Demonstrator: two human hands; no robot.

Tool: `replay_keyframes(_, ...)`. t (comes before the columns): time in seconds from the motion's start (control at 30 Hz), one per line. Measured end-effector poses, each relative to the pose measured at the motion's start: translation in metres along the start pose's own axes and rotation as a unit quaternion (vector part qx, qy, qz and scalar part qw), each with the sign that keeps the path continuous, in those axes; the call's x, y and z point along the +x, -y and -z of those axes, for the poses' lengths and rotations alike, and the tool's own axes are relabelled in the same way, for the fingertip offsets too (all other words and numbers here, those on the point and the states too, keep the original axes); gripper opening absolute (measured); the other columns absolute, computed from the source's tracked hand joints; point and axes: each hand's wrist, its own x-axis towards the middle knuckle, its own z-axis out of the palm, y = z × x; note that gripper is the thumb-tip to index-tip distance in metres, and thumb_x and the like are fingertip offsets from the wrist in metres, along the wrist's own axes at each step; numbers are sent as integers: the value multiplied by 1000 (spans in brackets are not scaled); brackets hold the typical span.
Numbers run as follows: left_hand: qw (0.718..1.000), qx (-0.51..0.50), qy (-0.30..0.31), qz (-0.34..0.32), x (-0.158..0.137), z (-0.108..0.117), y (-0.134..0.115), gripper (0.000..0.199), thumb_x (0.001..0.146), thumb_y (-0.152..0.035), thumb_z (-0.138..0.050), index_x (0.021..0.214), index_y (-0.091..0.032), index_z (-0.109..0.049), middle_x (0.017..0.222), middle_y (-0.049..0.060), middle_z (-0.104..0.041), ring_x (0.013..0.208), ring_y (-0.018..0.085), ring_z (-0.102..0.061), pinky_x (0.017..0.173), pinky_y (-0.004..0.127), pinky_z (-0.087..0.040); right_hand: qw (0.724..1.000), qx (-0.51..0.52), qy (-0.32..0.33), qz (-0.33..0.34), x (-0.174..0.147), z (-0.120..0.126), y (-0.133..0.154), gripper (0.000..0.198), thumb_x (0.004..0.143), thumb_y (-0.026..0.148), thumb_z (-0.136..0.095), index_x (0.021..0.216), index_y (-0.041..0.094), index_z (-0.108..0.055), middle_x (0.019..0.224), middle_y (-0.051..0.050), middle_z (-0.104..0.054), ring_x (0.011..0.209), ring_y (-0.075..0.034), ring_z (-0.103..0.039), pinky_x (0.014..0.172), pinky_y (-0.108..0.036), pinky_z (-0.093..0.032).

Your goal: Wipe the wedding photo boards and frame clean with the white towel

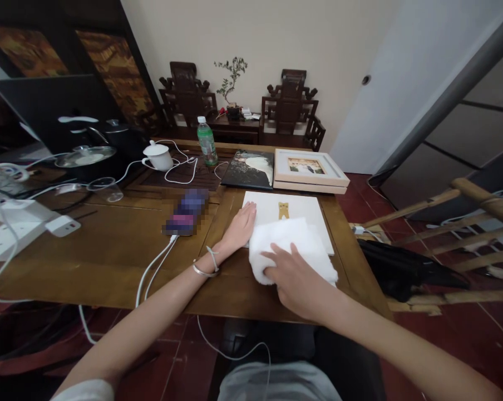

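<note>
A white board [300, 201] with a small tan cartoon animal [284, 210] printed on it lies flat near the table's right end. Over its nearer part rests a folded white towel [293, 236], covering the bottom of the picture. My right hand [295, 275] grips the towel from above, its fingers bent into the cloth and some spread over the top. Along the board's left edge lies my left hand [242, 225], flat with fingers stretched out and holding nothing.
Behind the board are a dark picture [249, 169] and pale framed photos [310, 167]. A phone [187, 211] on a charging cable lies to the left. Farther off stand a bottle [207, 142], a lidded white cup [157, 157], a clear plastic cup [107, 189] and a power strip [18, 228].
</note>
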Motion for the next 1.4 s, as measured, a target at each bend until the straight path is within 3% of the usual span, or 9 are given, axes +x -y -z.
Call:
replay_keyframes(0.17,997,64,20,-48,-1,-1,3,51,98,-35,-23,124,-6,-56,142,17,-46,138,22,-34,115,41,-24,999,11,-16,-45,10,5,-19,37,72,0,-39,98,14,-63,116,-18,-62,121,-29,-49,100,-53,-35)
replay_keyframes(0.37,998,41,9,-41,-2,-1,3,53,98,-38,-24,133,-7,-47,145,16,-42,138,22,-33,116,42,-24,992,-58,-40,-108,63,1,-61,45,76,0,-39,115,12,-58,131,-21,-52,130,-35,-38,99,-60,-33)
replay_keyframes(0.5,998,-31,-45,-34,-2,2,-1,54,98,-41,-23,138,-10,-42,147,13,-41,137,19,-36,116,39,-24,991,-87,-44,-91,88,-6,-62,49,78,0,-38,122,11,-56,144,-19,-40,136,-40,-26,99,-70,-26)
replay_keyframes(0.63,991,-87,-103,-17,0,6,-4,56,98,-42,-19,136,-8,-45,144,13,-44,135,19,-40,115,38,-26,998,-59,-31,3,73,-7,-45,43,76,0,-40,109,13,-63,143,-17,-43,137,-36,-26,103,-67,-22)
replay_keyframes(0.73,989,-91,-115,-5,1,7,-5,56,99,-41,-18,134,-9,-47,142,14,-46,133,20,-42,114,40,-27,999,-26,-13,32,43,3,-35,37,72,-2,-41,96,14,-65,128,-17,-56,127,-30,-43,102,-54,-31)
replay_keyframes(0.93,998,29,-32,-44,0,-1,5,45,95,-30,-32,126,-7,-54,140,17,-48,134,25,-40,114,43,-28,996,-21,2,-83,22,27,-54,35,73,1,-40,95,14,-62,93,-14,-66,82,-23,-61,75,-33,-41)
replay_keyframes(1.1,990,112,12,-80,-1,-4,10,41,90,-21,-37,124,-8,-55,140,18,-48,136,27,-37,113,47,-28,986,-29,-46,-160,71,29,-85,32,76,3,-39,98,13,-61,95,-15,-66,83,-25,-60,68,-30,-38)
replay_keyframes(1.27,988,120,22,-92,-1,2,4,41,90,-18,-37,127,-10,-52,136,17,-51,132,28,-42,111,48,-31,990,-1,-54,-129,132,34,-84,27,82,11,-41,99,14,-62,104,-13,-66,94,-24,-60,73,-27,-40)
replay_keyframes(1.4,989,109,21,-100,-2,4,3,40,90,-19,-38,126,-11,-54,131,16,-56,126,27,-48,110,46,-33,991,5,-55,-122,146,39,-81,26,83,14,-42,100,14,-62,107,-14,-66,96,-24,-61,74,-28,-41)
